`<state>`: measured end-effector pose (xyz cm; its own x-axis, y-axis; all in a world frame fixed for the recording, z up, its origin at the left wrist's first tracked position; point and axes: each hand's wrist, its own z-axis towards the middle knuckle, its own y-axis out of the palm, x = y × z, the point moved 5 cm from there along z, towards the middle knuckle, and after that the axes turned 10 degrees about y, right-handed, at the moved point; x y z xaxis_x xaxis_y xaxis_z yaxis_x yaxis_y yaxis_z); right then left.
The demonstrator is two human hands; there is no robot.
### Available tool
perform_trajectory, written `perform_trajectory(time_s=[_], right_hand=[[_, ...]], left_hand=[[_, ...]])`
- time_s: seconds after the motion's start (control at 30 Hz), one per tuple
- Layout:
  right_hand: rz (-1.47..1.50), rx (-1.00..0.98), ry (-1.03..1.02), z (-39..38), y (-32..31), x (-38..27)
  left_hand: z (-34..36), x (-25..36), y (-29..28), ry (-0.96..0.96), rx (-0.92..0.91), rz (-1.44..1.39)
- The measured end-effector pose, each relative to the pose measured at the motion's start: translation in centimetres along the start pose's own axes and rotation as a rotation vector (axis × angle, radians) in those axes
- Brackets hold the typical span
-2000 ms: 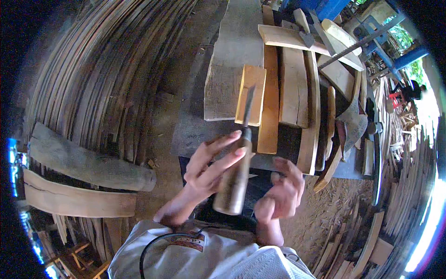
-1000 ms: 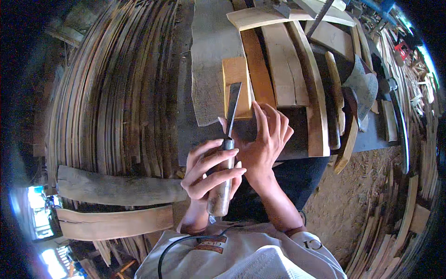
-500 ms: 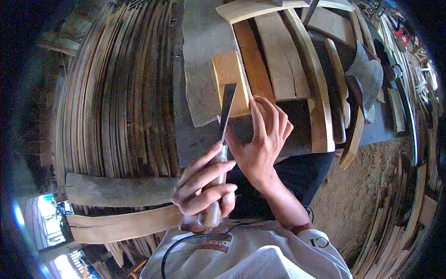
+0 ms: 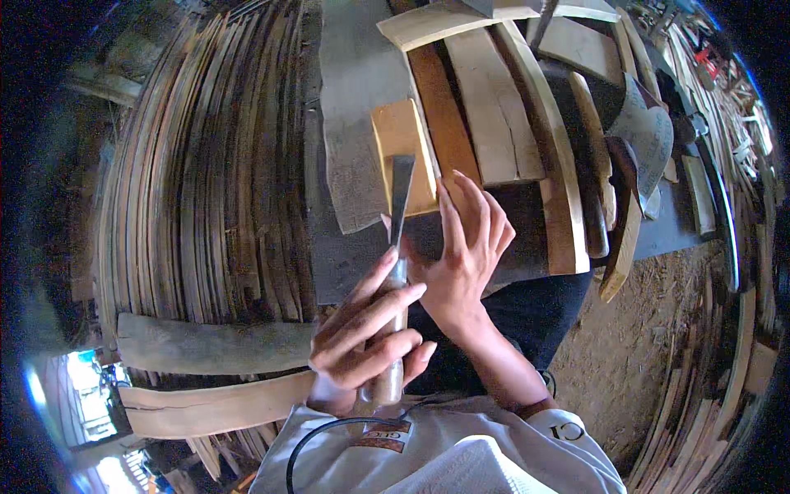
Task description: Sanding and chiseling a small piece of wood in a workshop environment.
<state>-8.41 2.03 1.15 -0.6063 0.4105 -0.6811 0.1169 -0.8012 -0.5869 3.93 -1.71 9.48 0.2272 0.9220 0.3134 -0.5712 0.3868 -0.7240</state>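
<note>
My left hand (image 4: pixel 366 342) is closed around the handle (image 4: pixel 387 375) of a chisel. Its flared dark steel blade (image 4: pixel 401 193) points away from me, and its wide end overlaps a light wooden block (image 4: pixel 403 128). Whether the edge touches the wood, I cannot tell. At the block's near end is my right hand (image 4: pixel 461 247), its thumb by the near left corner, partly behind the blade, and its index finger along the right side. The other right fingers are bent and hold nothing else. Beneath the block lies a rough grey board (image 4: pixel 354 140).
Beside the block lie a reddish-brown strip (image 4: pixel 444 107), a pale cracked plank (image 4: pixel 498 123) and a long curved piece (image 4: pixel 568 222). A curved plank (image 4: pixel 444 26) crosses the far end. Many thin boards (image 4: pixel 206 181) are stacked at left. A cable (image 4: pixel 317 428) crosses my shirt.
The view has shifted slightly, and the block appears a little lower in it. The chisel blade stands a bit straighter. Both hands keep the same hold.
</note>
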Motion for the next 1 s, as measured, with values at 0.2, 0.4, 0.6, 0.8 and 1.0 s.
perform_trajectory(time_s=[0.2,0.4,0.6,0.8,1.0], right_hand=[[0.008,-0.051,0.015,-0.1,0.1,-0.1],[-0.030,-0.022,0.018,-0.2,0.2,0.0],[-0.014,-0.005,-0.004,0.0,0.1,-0.7],[-0.024,-0.002,-0.028,-0.1,0.1,0.1],[-0.031,0.068,-0.046,0.0,0.4,-0.9]], left_hand=[[0.6,-3.4,1.3,-0.020,0.198,0.035],[0.0,0.3,-0.8,0.003,-0.037,-0.087],[-1.5,-3.2,0.6,-0.002,0.309,-0.113],[0.7,-4.5,1.0,-0.035,0.215,-0.070],[2.7,-9.8,-1.2,0.047,0.340,0.051]])
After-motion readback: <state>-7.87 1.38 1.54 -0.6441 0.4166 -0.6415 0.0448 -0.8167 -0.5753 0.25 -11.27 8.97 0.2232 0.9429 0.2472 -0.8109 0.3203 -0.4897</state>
